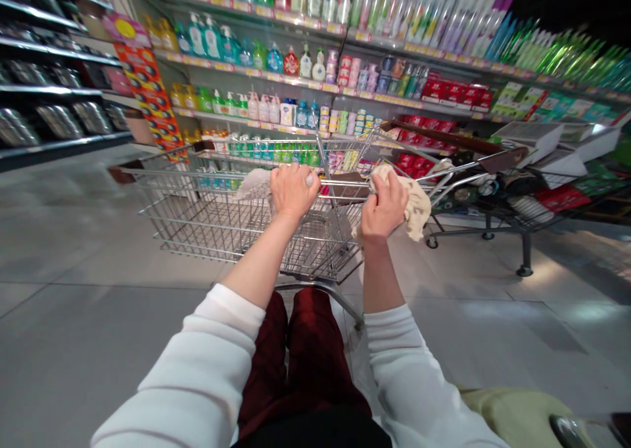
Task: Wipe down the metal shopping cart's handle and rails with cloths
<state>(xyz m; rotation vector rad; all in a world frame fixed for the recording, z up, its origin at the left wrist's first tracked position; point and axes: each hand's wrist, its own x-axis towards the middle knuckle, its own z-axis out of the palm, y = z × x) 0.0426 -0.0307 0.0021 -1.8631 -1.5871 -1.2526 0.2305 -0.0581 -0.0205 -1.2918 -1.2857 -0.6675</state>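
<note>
A wire shopping cart (197, 228) stands sideways in front of my legs. My left hand (294, 190) is closed over its top metal rail, fingers wrapped round. A greyish-white cloth (253, 184) sticks out from beneath that hand on its left side. Farther right along the rail, my right hand (384, 205) is closed on a cream cloth (417, 210), which bunches over the bar and hangs down at the right. Part of each cloth is hidden by my fingers. Between the hands, a brown panel (350, 186) shows behind the bar.
Store shelves (300, 77) with pump bottles, spray cans and boxes run behind the cart. At the right, a second cart (525, 238) carries boxes and mixed goods. Metal pots (54, 123) line a shelf at left. A pale green rounded object (517, 412) lies at lower right.
</note>
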